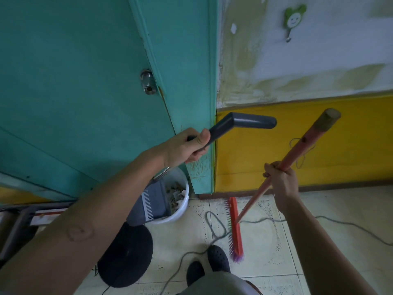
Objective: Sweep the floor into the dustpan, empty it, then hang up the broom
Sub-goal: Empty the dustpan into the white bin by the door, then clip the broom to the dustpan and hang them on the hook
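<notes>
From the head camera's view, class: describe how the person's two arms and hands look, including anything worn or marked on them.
Both forearms are bare, with no sleeves in view. The left hand and the right hand wear no gloves, and no rings or watch can be seen. The left forearm carries a faint round mark on its upper side. The right forearm shows no marking.

Lived-in home, entry or hallway corner. Teal door with metal knob fills upper left; stained white-and-yellow wall at right, cartoon hook top right. Patterned floor tiles below; loose cable, white waste bucket at centre.
</notes>
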The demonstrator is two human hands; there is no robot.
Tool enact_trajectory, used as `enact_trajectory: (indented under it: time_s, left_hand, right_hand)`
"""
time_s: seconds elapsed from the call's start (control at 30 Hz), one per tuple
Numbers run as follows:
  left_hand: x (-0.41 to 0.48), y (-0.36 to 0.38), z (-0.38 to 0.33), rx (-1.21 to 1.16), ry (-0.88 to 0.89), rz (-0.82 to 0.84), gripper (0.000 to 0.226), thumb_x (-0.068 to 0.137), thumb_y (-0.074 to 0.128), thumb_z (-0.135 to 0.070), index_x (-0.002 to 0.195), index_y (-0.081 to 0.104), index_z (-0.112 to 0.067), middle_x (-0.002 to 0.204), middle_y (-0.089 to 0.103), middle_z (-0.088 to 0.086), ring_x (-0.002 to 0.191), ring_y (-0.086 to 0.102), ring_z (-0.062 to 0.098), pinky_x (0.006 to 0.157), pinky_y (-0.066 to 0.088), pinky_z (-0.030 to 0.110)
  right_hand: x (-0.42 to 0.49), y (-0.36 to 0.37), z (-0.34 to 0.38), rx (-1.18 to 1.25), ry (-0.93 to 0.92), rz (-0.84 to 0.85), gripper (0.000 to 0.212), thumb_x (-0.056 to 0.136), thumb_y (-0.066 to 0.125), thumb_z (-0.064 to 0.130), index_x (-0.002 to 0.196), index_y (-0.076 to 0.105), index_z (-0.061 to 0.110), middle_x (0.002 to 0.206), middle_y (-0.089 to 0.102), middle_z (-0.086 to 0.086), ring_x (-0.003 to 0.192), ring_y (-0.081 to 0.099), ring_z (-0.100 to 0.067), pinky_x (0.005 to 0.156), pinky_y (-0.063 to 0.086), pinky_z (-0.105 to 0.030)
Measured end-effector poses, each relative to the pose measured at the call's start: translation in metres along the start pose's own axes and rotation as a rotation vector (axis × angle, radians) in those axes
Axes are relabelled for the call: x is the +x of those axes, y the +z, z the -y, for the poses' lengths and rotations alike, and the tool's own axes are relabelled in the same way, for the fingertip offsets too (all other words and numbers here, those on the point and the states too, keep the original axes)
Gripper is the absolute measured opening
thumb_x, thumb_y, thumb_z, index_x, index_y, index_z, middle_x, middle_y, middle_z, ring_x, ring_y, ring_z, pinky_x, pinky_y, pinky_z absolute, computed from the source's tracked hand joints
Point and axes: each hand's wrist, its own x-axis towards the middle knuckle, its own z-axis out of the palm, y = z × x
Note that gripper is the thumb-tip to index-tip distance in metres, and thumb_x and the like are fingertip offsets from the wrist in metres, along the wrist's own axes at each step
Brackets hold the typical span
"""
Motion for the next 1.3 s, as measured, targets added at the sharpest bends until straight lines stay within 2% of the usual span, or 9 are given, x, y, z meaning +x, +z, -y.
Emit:
enact_trajectory:
  time_s: [0.2,0.37,0.5,0.7,0.77,0.87,1.0,1.13,1.3]
  left_hand:
    - [-0.012,0.013,-0.027,0.04,0.072,-0.201,0.096,0.07,0.029,-0.089,0.057,0.04,0.005,0.046,0.034,0.004,0.039,0.029,0.016,0.046,0.032,0.026]
    - [-0.03,0.02,-0.048,0.055,0.11,-0.335,0.085,0.071,0.028,-0.088,0.057,0.04,-0.005,0.046,0.034,-0.004,0.041,0.03,0.015,0.046,0.029,0.027]
    - [-0.047,0.029,-0.065,0.019,0.169,-0.399,0.089,0.075,0.033,-0.085,0.074,0.041,0.003,0.055,0.034,0.001,0.05,0.031,0.019,0.048,0.03,0.036]
    - [-0.065,0.037,-0.083,-0.01,0.248,-0.374,0.047,0.091,0.036,-0.056,0.101,0.042,-0.01,0.074,0.039,0.011,0.062,0.039,0.04,0.059,0.042,0.058]
    - [-0.068,0.04,-0.084,0.023,0.268,-0.351,0.036,0.093,0.037,-0.054,0.1,0.038,-0.019,0.073,0.039,0.007,0.061,0.04,0.036,0.06,0.045,0.054]
    - [-0.068,0.051,-0.076,0.02,0.261,-0.341,0.02,0.099,0.043,-0.042,0.099,0.034,-0.024,0.069,0.038,-0.006,0.052,0.037,0.013,0.053,0.041,0.029]
    - [-0.06,0.081,-0.064,-0.08,0.294,-0.415,0.016,0.098,0.047,-0.033,0.096,0.032,-0.027,0.067,0.039,-0.005,0.047,0.036,0.006,0.045,0.037,0.023]
    - [-0.044,0.108,-0.066,-0.128,0.298,-0.489,0.018,0.099,0.052,-0.025,0.099,0.034,-0.022,0.062,0.04,-0.008,0.041,0.041,0.003,0.042,0.033,0.016]
    - [-0.016,0.152,-0.079,-0.174,0.306,-0.474,0.029,0.094,0.06,-0.02,0.106,0.034,-0.015,0.078,0.05,-0.009,0.057,0.048,-0.001,0.051,0.042,0.016]
  right_hand:
    - [-0.008,0.006,0.015,-0.026,-0.051,0.018,0.023,0.086,0.061,0.009,0.067,0.049,0.014,0.069,0.05,-0.003,0.07,0.048,-0.019,0.072,0.037,-0.035]
    - [-0.024,0.006,0.029,-0.079,-0.146,-0.005,0.02,0.088,0.06,0.01,0.069,0.055,0.012,0.069,0.057,-0.005,0.069,0.052,-0.017,0.071,0.038,-0.034]
    - [-0.036,-0.002,0.038,-0.139,-0.243,0.014,0.023,0.092,0.057,0.015,0.071,0.061,0.006,0.068,0.065,-0.005,0.07,0.058,-0.017,0.07,0.041,-0.033]
    - [-0.053,-0.018,0.058,-0.075,-0.38,-0.023,0.031,0.094,0.058,0.012,0.063,0.051,0.014,0.056,0.053,0.005,0.065,0.059,-0.023,0.072,0.05,-0.043]
    - [-0.059,-0.024,0.07,-0.096,-0.418,-0.015,0.029,0.094,0.058,0.016,0.067,0.052,0.015,0.055,0.054,0.01,0.061,0.06,-0.015,0.075,0.053,-0.048]
    - [-0.072,-0.031,0.085,-0.201,-0.478,0.005,0.028,0.096,0.056,0.026,0.07,0.053,0.016,0.061,0.055,0.01,0.058,0.06,-0.006,0.079,0.054,-0.056]
    - [-0.1,-0.039,0.105,-0.216,-0.536,0.038,0.035,0.097,0.052,0.034,0.071,0.05,0.01,0.068,0.046,-0.004,0.062,0.054,-0.01,0.081,0.052,-0.058]
    - [-0.129,-0.038,0.117,-0.167,-0.532,0.103,0.026,0.088,0.056,0.031,0.069,0.052,0.014,0.07,0.045,-0.006,0.067,0.05,-0.016,0.08,0.055,-0.051]
    - [-0.155,-0.043,0.126,-0.136,-0.589,0.098,0.021,0.086,0.056,0.022,0.066,0.054,0.021,0.06,0.047,0.001,0.06,0.048,-0.016,0.063,0.046,-0.037]
